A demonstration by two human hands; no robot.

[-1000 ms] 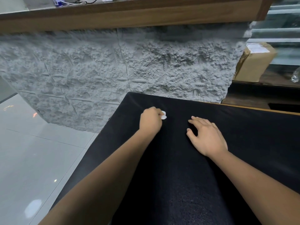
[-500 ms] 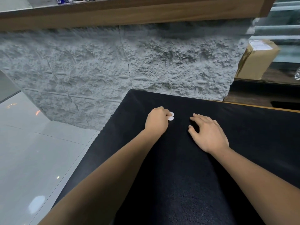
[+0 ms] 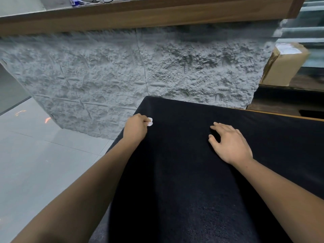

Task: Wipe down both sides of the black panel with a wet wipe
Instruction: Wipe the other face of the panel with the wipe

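A large black panel (image 3: pixel 184 172) lies flat in front of me and fills the lower right of the view. My left hand (image 3: pixel 135 128) rests near the panel's far left edge, closed around a small white wet wipe (image 3: pixel 150 122) that pokes out past the fingers and touches the panel. My right hand (image 3: pixel 229 143) lies flat on the panel to the right, fingers spread and pointing left, holding nothing.
A rough grey stone-textured counter front (image 3: pixel 122 76) rises just beyond the panel under a wooden ledge (image 3: pixel 140 14). A cardboard box (image 3: pixel 284 64) sits at the back right. Grey floor tiles (image 3: pixel 35 163) lie to the left, below the panel's edge.
My left hand with the wipe has slid left across the panel toward its left edge. My right hand has stayed pressed in place.
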